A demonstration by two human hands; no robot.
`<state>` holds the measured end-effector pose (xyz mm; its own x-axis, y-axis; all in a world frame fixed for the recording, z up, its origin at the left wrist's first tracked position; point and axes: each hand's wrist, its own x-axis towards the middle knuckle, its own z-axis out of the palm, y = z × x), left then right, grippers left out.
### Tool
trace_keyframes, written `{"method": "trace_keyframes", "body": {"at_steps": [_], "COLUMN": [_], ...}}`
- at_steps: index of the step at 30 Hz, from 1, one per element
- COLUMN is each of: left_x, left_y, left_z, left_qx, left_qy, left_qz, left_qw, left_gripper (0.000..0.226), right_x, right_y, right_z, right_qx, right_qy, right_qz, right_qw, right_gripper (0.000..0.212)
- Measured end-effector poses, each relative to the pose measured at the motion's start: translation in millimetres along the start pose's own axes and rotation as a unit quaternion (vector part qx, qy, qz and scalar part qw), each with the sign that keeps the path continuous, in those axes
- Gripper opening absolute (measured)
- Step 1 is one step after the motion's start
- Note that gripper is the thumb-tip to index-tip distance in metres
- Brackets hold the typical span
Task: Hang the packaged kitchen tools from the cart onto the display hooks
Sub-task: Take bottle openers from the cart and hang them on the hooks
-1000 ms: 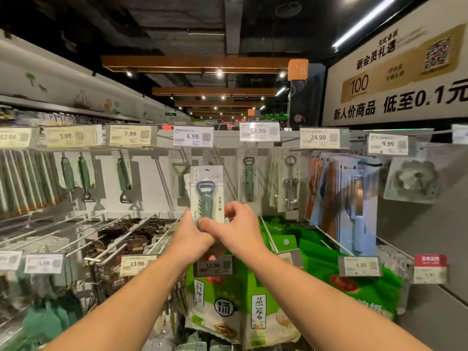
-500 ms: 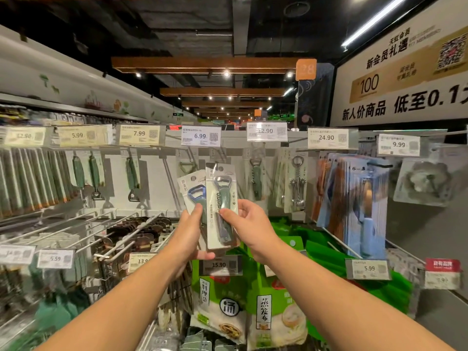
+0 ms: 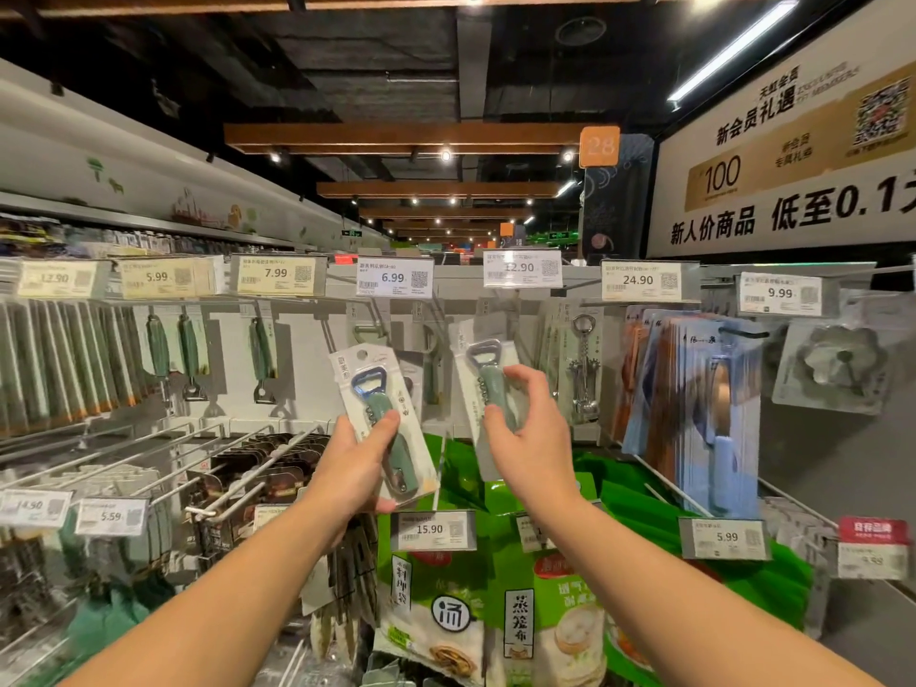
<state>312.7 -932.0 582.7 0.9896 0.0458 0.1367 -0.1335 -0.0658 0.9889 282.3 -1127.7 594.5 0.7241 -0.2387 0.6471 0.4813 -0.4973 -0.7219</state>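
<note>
I hold two packaged green bottle openers in front of the hook wall. My left hand (image 3: pixel 357 463) grips one carded opener (image 3: pixel 381 414), tilted, with its blue-tinted head up. My right hand (image 3: pixel 533 428) pinches a second carded opener (image 3: pixel 483 384) between thumb and fingers, raised toward the hook under the 12.90 price tag (image 3: pixel 523 268). More openers of the same kind hang there behind it. The hook's tip is hidden by the package.
Peelers hang at left under the 7.99 tag (image 3: pixel 276 275), a corkscrew pack (image 3: pixel 585 359) and blue carded tools (image 3: pixel 694 404) at right. Bare hooks (image 3: pixel 163 448) jut out at lower left. Green steamer-cloth bags (image 3: pixel 520 612) hang below my hands.
The two packages, held together in both hands a second ago, have been separated. My right hand has carried one up and to the right; my left keeps the other.
</note>
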Motion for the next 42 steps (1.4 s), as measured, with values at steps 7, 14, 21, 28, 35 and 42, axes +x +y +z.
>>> {"method": "trace_keyframes", "body": {"at_steps": [7, 14, 21, 28, 35, 42], "left_x": [1, 1, 4, 9, 10, 17], "left_y": [-5, -4, -5, -1, 1, 6], "left_z": [1, 2, 5, 10, 16, 17], "left_qx": [0.031, 0.042, 0.035, 0.039, 0.044, 0.037], "left_qy": [0.008, -0.007, -0.023, -0.023, -0.034, -0.026], "left_qz": [0.017, 0.028, 0.046, 0.046, 0.051, 0.055], "left_qw": [0.999, 0.999, 0.998, 0.998, 0.997, 0.997], "left_gripper": [0.034, 0.036, 0.031, 0.036, 0.031, 0.031], "right_x": [1, 13, 29, 73, 115, 110], "right_y": [9, 2, 6, 25, 39, 38], "right_z": [-9, -17, -13, 0, 6, 0], "right_qx": [-0.03, -0.008, -0.049, -0.04, 0.07, -0.011], "right_qy": [0.055, 0.094, 0.066, -0.017, -0.073, -0.029], "right_qz": [-0.029, -0.028, 0.01, 0.119, 0.205, 0.177], "right_qw": [0.998, 0.995, 0.997, 0.992, 0.974, 0.984], "right_gripper": [0.058, 0.055, 0.061, 0.066, 0.077, 0.048]}}
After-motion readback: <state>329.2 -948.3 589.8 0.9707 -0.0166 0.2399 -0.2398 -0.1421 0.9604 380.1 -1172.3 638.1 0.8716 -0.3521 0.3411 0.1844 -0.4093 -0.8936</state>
